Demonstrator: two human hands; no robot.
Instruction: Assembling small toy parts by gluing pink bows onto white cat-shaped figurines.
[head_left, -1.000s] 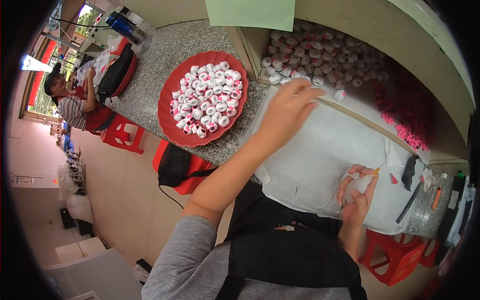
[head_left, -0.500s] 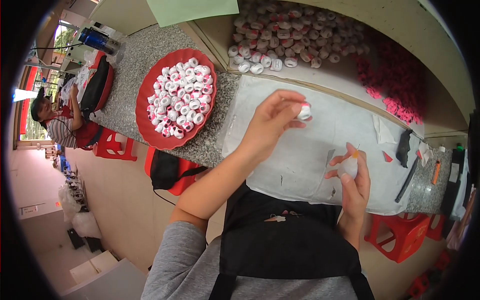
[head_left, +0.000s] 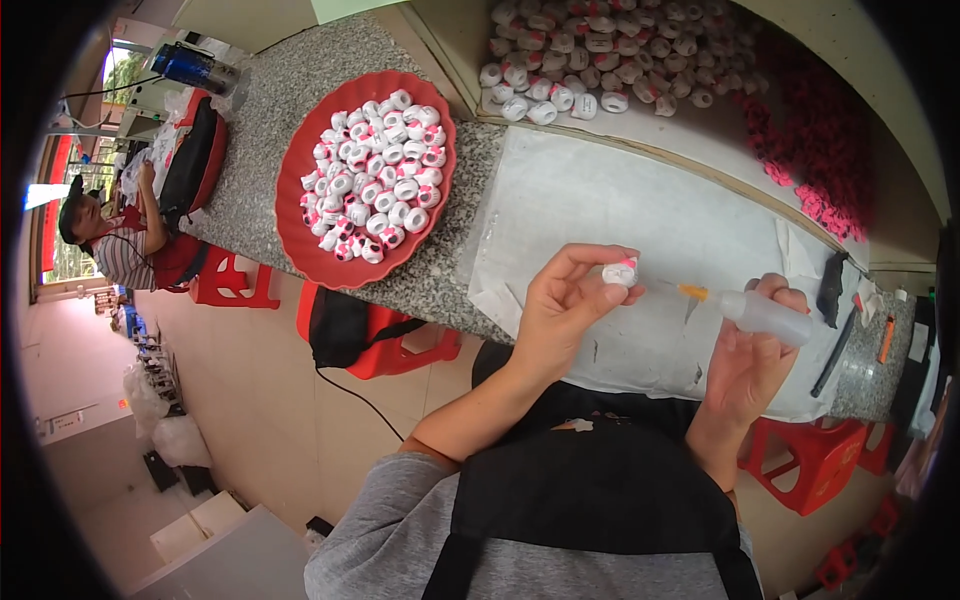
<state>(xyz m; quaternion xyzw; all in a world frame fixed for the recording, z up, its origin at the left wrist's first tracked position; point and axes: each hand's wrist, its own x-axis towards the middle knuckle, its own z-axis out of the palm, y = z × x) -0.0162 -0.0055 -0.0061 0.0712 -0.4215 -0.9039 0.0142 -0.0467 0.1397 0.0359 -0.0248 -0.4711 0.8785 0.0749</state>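
Between the thumb and fingers of my left hand [head_left: 565, 310] is a small white and pink ring-shaped piece [head_left: 619, 274] with a hole in it. My right hand [head_left: 750, 365] is wrapped round a translucent squeeze bottle [head_left: 768, 317]. Its orange tip [head_left: 692, 292], ending in a thin needle, points left at the piece, and a short gap seems to lie between them. Both hands are above a white sheet [head_left: 570, 180] on the speckled counter. Many similar pieces [head_left: 375, 180] fill a red scalloped bowl [head_left: 290, 225] at the left.
A shelf compartment beyond the sheet holds more white pieces [head_left: 610, 60] and a dark pink heap [head_left: 820, 190]. Black strips [head_left: 832, 290] and an orange stick-like tool [head_left: 887, 340] lie at the right. Red stools [head_left: 810, 465] stand below the counter. Another person [head_left: 120, 235] sits at far left.
My left hand has come nearer to me with the white and pink piece. My right hand has tipped the bottle from upright to nearly level, its tip now toward the piece.
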